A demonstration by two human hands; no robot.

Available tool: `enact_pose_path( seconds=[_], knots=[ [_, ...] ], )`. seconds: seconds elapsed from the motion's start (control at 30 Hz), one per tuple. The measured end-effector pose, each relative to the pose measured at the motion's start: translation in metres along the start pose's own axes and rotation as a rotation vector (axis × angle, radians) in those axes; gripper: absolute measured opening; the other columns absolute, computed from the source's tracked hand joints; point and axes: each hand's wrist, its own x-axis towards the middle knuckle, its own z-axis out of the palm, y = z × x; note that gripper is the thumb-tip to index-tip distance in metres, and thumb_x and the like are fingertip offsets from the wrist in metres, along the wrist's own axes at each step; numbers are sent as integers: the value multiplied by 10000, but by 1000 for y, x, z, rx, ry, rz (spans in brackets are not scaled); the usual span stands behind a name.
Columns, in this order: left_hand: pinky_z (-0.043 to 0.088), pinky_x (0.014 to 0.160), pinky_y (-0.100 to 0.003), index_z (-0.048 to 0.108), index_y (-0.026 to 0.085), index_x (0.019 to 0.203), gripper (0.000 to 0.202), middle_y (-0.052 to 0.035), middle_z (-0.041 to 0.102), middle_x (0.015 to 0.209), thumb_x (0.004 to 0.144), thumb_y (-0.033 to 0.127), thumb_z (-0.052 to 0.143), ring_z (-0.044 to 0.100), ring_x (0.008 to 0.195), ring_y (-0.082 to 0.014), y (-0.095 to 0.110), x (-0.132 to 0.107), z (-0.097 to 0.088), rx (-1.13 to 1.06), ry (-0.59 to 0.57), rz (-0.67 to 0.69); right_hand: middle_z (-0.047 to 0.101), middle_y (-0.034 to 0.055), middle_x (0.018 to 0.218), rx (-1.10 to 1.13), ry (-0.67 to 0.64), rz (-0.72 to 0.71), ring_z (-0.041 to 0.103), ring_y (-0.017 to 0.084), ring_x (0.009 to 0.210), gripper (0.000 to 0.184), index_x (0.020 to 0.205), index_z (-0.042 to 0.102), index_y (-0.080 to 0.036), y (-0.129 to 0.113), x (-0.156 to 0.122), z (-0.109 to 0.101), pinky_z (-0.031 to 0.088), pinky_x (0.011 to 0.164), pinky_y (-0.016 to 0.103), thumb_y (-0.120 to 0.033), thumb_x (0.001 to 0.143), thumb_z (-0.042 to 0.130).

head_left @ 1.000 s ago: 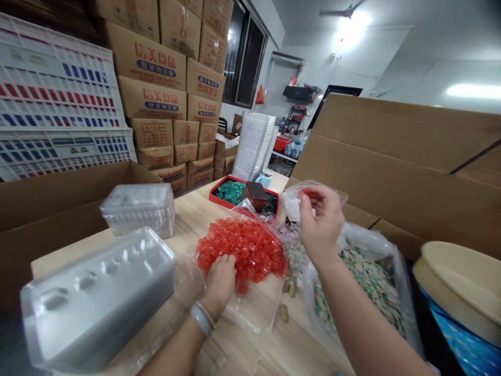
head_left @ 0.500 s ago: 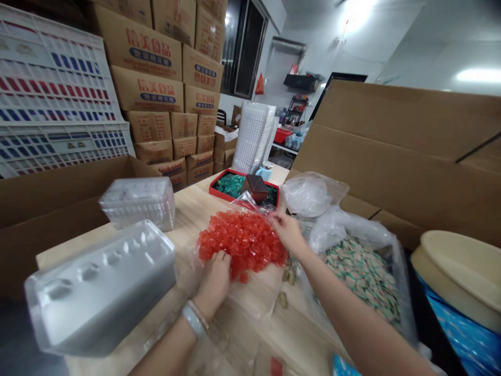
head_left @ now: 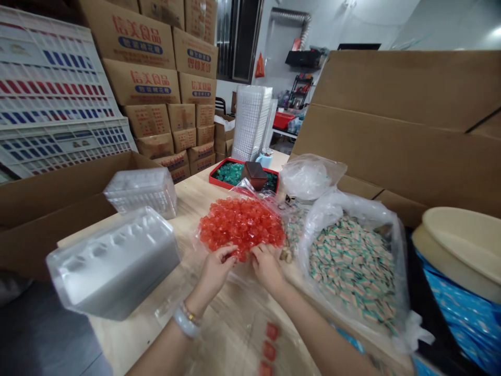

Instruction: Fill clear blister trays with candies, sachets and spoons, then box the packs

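Our left hand point(head_left: 213, 274) and right hand point(head_left: 268, 266) sit close together on the counter point(head_left: 188, 209), fingers curled against the near edge of a heap of red wrapped candies point(head_left: 242, 222). We cannot tell whether either hand is gripping the candies or only touching them. The heap lies on a clear plastic bag point(head_left: 245, 189). To our left lies a grey-lined plastic tray stack point(head_left: 113, 263), with a clear one point(head_left: 141, 193) behind it. To our right, an open bag of green-and-cream wrapped candies point(head_left: 352, 266) slumps beside a beige basin point(head_left: 457, 245). Farther ahead sits a red tray point(head_left: 230, 175) of green candies, with a dark brown box point(head_left: 254, 175) on it. Beyond stand white plastic trays point(head_left: 252, 122) and stacked cardboard cartons point(head_left: 141, 78).
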Motion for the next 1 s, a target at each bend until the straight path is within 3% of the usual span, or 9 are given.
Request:
enact_pose_path(
  seconds=[0.13,0.27,0.37,0.5,0.63,0.73,0.87,1.0],
  knots=[
    [421,573,-235,626,104,906,295,-14,626,641,634,194,551,521,559,-108,4,-16,6,-32,-41,-41,544,74,927,379,100,-59,494,183,890,243,956,559,-188,-10,-28,-11,396,760,305,-123,771,415],
    [409,568,-227,648,122,829,224,-15,624,653,657,209,535,512,568,-108,12,-36,12,28,-130,-29,584,19,719,679,2,-24,543,133,663,157,812,568,-176,-19,-48,-19,422,611,247,-171,780,414],
    [424,654,-253,656,149,809,213,-36,637,749,654,167,511,544,687,-142,19,-51,14,162,-151,45,557,-7,590,641,-104,8,507,110,539,156,724,571,-164,-19,-54,-27,383,521,219,-172,762,419],
    [404,724,-262,649,165,833,335,-36,631,807,583,53,456,538,764,-148,26,-64,21,236,-164,126,505,-27,539,481,-102,-67,453,93,514,142,593,537,-167,-21,-58,-45,337,513,213,-102,674,440],
    [396,629,-219,621,139,815,278,-28,622,771,596,90,456,530,684,-112,28,-78,30,-145,-151,-201,438,-58,485,770,-200,121,426,79,436,107,586,457,-180,-27,-71,-51,322,436,190,-120,658,405],
    [370,560,-196,603,126,725,179,-6,589,665,578,111,503,503,575,-80,27,-92,36,-428,-237,-448,418,-66,482,872,-196,215,411,77,420,93,604,438,-184,-31,-92,-45,322,422,189,-134,668,393],
    [386,595,-197,597,131,700,235,2,587,663,505,21,525,518,591,-80,26,-119,36,-557,-329,-532,471,-38,550,739,-66,148,431,87,506,119,612,474,-177,-39,-129,-41,342,478,194,-121,694,409],
    [407,624,-199,608,124,760,167,-31,604,741,594,109,612,544,651,-96,26,-148,30,-624,-342,-558,510,-8,667,700,30,127,476,113,601,99,797,540,-181,-48,-157,-47,391,555,223,-174,735,464]
  ],
)
